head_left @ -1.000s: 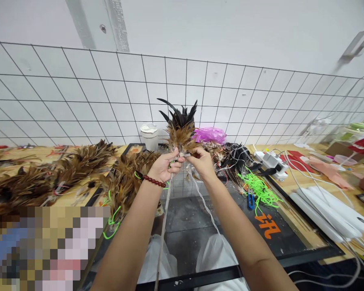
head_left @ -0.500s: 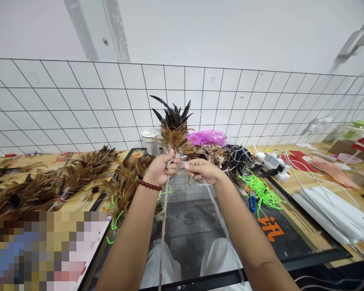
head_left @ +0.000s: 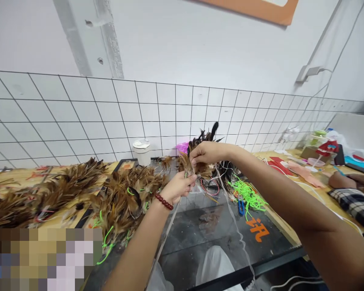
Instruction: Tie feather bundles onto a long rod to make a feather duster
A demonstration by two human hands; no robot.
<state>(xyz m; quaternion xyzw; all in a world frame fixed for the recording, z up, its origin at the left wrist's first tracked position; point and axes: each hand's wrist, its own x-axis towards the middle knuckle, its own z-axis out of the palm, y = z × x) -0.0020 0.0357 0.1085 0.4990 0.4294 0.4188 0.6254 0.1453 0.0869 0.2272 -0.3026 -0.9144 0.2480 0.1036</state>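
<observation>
A bundle of brown and black feathers (head_left: 202,169) stands at the centre, its tips pointing up and to the right. My left hand (head_left: 179,185), below a dark red bead bracelet (head_left: 164,201), is closed round the base of this bundle. Just above it my right hand (head_left: 204,154) has its thumb and fingers pinched together at the front of the feathers; what lies between them is too small to make out. A pale clear strip (head_left: 235,226) hangs from near my right hand to the table edge. Another thin strip (head_left: 170,226) runs down from my left hand.
Brown feather piles (head_left: 133,182) lie left. A white lidded cup (head_left: 142,152) stands behind. Green cords (head_left: 249,195) and blue snips (head_left: 241,207) lie right of centre. At far right are another person's hand (head_left: 342,180) and checked sleeve (head_left: 356,204).
The feather bundle has tilted over to the right. My right hand has risen above my left and over the feathers. The view has shifted, bringing another person's hands in at the right.
</observation>
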